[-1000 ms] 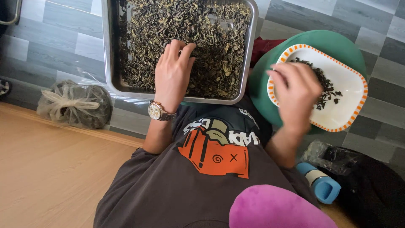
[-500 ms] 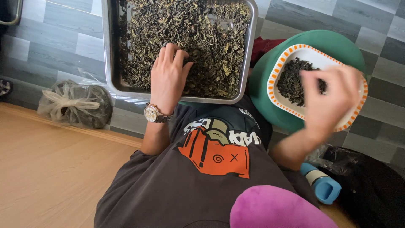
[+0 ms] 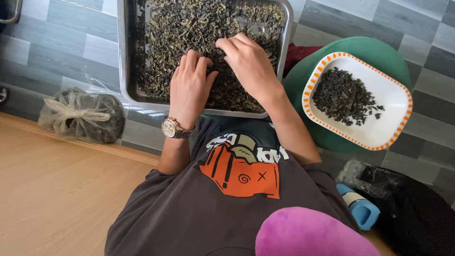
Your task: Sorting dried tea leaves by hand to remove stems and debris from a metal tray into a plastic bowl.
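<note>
We are picking through the dried leaves (image 3: 166, 38) in the metal tray (image 3: 122, 52), left hand (image 3: 189, 87) resting flat and unclenched on them, right hand (image 3: 249, 64) beside it, fingertips pinching into the heap. Sorted dark bits are lying in the orange-rimmed dish (image 3: 393, 128), well right of our right hand. We judge small, light pinches best.

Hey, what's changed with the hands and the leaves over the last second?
The right hand left the white orange-rimmed dish, where it hovered over the dark leaf pile, and swung across into the metal tray; its fingers now rest on the dried leaves beside the left hand. The left hand, tray, dish and tied plastic bag stayed put.
</note>
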